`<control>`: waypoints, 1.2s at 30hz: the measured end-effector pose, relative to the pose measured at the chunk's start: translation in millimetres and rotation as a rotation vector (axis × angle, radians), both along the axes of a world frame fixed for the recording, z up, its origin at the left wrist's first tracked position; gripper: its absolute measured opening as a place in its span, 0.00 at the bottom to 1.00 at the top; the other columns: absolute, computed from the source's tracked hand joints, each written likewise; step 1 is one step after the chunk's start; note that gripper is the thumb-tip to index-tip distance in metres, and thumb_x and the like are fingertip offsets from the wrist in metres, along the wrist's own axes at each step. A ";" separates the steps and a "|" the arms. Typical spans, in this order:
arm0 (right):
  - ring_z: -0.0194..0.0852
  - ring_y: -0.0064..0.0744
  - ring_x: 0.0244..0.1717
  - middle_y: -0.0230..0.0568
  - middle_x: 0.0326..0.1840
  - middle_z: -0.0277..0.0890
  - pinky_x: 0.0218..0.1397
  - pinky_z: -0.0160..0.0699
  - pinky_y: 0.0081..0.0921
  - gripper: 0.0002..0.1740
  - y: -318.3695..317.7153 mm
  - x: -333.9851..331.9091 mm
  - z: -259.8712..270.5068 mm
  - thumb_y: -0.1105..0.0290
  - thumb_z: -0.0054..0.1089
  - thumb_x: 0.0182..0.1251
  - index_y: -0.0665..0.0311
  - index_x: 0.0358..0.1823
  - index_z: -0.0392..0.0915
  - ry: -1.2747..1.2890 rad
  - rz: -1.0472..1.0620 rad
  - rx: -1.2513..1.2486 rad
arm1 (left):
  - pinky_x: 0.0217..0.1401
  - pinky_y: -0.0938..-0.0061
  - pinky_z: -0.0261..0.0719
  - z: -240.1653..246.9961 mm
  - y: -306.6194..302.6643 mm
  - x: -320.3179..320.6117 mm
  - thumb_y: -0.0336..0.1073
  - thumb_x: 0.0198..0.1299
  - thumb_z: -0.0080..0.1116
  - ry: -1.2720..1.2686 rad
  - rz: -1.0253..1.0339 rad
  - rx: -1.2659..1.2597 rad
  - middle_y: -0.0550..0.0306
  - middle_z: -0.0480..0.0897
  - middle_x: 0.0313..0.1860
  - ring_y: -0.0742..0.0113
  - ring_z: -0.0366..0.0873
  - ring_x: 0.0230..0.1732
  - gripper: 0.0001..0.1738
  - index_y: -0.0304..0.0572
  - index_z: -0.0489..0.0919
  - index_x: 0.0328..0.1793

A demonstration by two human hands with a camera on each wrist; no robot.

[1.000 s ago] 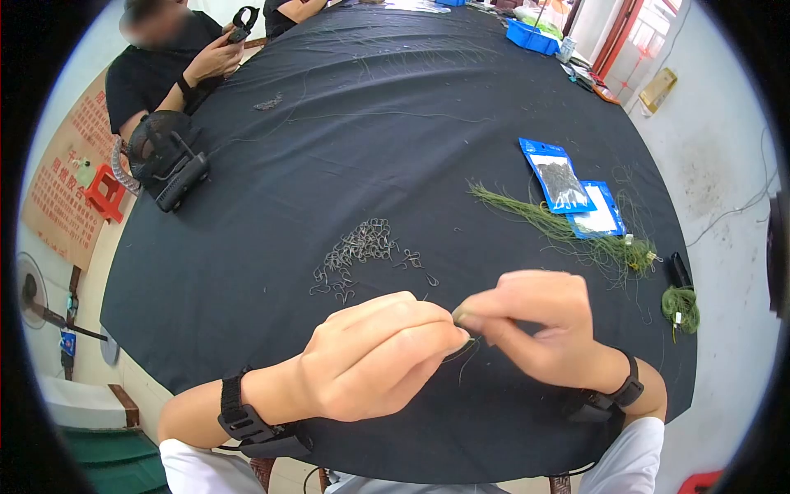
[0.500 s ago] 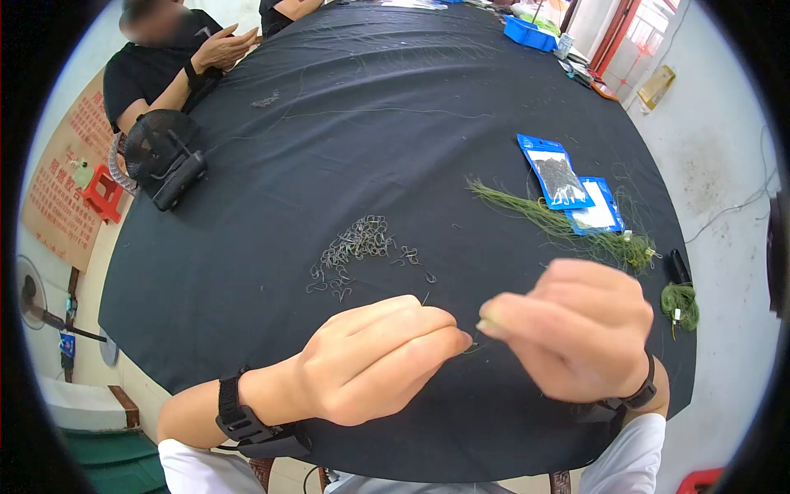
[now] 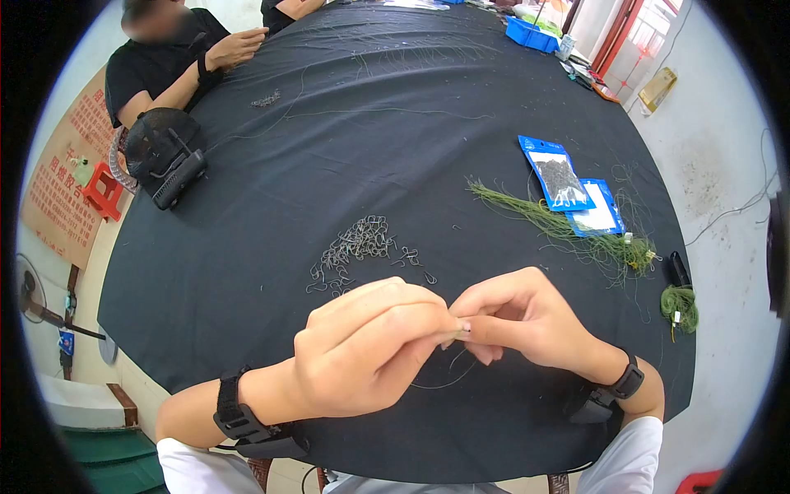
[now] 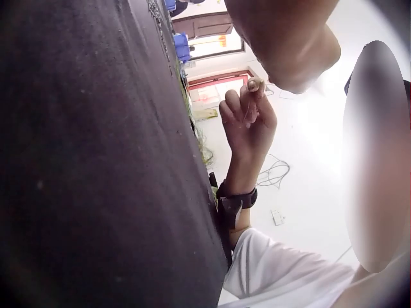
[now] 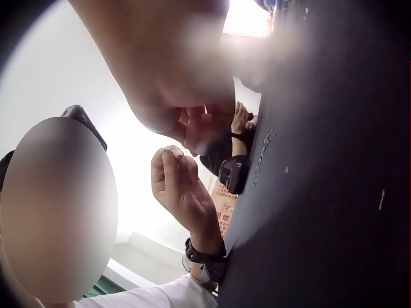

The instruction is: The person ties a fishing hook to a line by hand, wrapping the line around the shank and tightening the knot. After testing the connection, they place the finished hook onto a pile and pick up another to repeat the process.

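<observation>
My left hand (image 3: 374,350) pinches a thin fishing line between thumb and fingertips, above the front of the black-covered table. Against those fingertips, my right hand (image 3: 535,321) pinches at the same spot with thumb and forefinger. A loop of the fishing line (image 3: 448,384) hangs below the meeting fingers. Whatever else lies between the fingertips is hidden. Just beyond the left hand lies a loose pile of small metal fish hooks (image 3: 366,240), several of them scattered to its right. In the left wrist view, the right hand (image 4: 247,125) shows with its fingers curled.
A bundle of green line (image 3: 535,216) lies at the right, partly under two blue-edged packets (image 3: 564,179). Nearer the right edge sits a small green coil (image 3: 679,309). A black fan (image 3: 163,156) stands at the left edge, near a seated person (image 3: 160,74).
My right hand drew away to the right, then came back to the left fingertips. The loop of line now hangs lower and shows more. The left hand stayed nearly in place.
</observation>
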State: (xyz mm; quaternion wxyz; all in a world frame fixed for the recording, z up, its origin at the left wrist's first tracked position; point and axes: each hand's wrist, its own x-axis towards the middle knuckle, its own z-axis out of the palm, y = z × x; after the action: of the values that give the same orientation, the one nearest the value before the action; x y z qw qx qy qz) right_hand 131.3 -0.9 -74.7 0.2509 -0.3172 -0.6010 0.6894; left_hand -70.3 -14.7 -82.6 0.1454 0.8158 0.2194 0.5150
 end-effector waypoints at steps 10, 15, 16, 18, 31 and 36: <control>0.71 0.17 0.31 0.32 0.32 0.75 0.33 0.71 0.15 0.07 5.4 -6.8 -17.5 0.74 0.53 0.66 0.67 0.41 0.78 -0.054 -0.228 0.233 | 0.30 0.82 0.77 -6.4 -4.8 2.4 0.17 0.56 0.54 -0.133 -0.068 -0.521 0.47 0.82 0.34 0.73 0.79 0.28 0.03 0.29 0.76 0.36; 0.74 0.20 0.41 0.33 0.38 0.75 0.39 0.72 0.17 0.05 -0.5 -1.1 6.8 0.74 0.54 0.65 0.66 0.40 0.76 -0.129 -0.394 0.478 | 0.30 0.78 0.77 -3.2 1.5 -0.5 0.17 0.52 0.57 -0.008 0.032 -0.220 0.48 0.81 0.31 0.67 0.80 0.28 0.05 0.29 0.76 0.35; 0.74 0.19 0.41 0.33 0.38 0.76 0.39 0.72 0.16 0.06 -3.5 -0.3 12.2 0.73 0.54 0.66 0.67 0.40 0.76 -0.065 -0.312 0.356 | 0.30 0.77 0.77 -5.2 3.4 0.1 0.17 0.51 0.58 -0.006 0.039 -0.158 0.48 0.81 0.30 0.66 0.80 0.27 0.05 0.29 0.76 0.35; 0.73 0.17 0.40 0.32 0.36 0.76 0.40 0.71 0.16 0.08 -8.9 -2.2 18.8 0.70 0.53 0.68 0.68 0.41 0.76 -0.041 -0.205 0.152 | 0.29 0.76 0.77 -8.5 5.7 1.2 0.17 0.50 0.59 -0.004 0.048 -0.063 0.48 0.81 0.29 0.64 0.80 0.27 0.07 0.30 0.76 0.35; 0.73 0.16 0.34 0.32 0.33 0.77 0.34 0.69 0.13 0.09 -1.5 3.1 6.2 0.68 0.53 0.68 0.67 0.40 0.76 0.047 -0.145 0.017 | 0.27 0.76 0.74 -10.8 7.2 3.5 0.19 0.47 0.63 0.044 0.115 -0.007 0.50 0.80 0.29 0.63 0.77 0.26 0.10 0.29 0.80 0.38; 0.76 0.20 0.35 0.37 0.36 0.78 0.34 0.73 0.15 0.09 0.0 6.2 9.6 0.68 0.52 0.69 0.67 0.41 0.76 0.179 -0.207 0.002 | 0.28 0.76 0.72 -19.0 9.5 0.7 0.22 0.47 0.63 0.091 0.081 -0.149 0.52 0.81 0.31 0.63 0.76 0.27 0.12 0.34 0.82 0.41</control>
State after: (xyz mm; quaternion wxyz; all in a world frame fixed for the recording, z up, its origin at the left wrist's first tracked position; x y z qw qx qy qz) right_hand 137.5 -0.9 -65.2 0.3738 -0.3144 -0.5410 0.6847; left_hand -69.6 -5.1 -101.6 0.1747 0.8157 0.2966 0.4650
